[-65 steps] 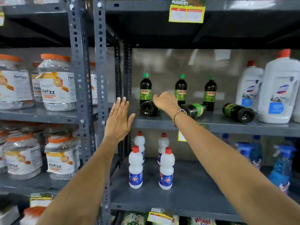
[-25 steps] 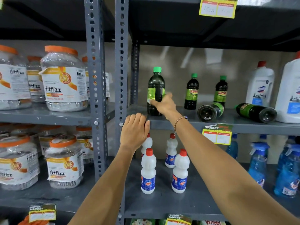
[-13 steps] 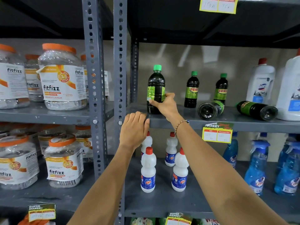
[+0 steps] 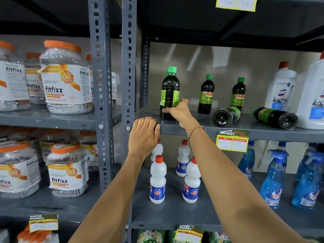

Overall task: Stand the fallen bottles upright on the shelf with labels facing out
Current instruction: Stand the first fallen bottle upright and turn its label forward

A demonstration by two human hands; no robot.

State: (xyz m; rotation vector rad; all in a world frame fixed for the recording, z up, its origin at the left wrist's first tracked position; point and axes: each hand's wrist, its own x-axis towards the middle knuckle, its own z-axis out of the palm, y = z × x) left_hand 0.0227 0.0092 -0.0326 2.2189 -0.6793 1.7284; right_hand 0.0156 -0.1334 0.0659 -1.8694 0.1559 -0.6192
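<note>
A shop, most likely a supermarket aisle, is shown. Goods are stocked in rows on grey slotted-steel shelving (image 4: 129, 71). Yellow price tags printed "SUPER MARKET" (image 4: 232, 140) are clipped to the shelf edges right of the upright post. Left of the post, identical orange-lidded "fitfizz" jars (image 4: 65, 78) are displayed. Right of it, dark green-capped bottles (image 4: 206, 94), white cleaner bottles (image 4: 157, 179) and blue spray bottles (image 4: 273, 179) are stocked in multiples.

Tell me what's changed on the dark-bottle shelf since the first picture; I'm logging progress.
The leftmost fallen bottle now stands upright, the right hand gripping its base, label not yet frontal. The left hand moved onto the shelf edge. Two bottles still lie fallen.
</note>
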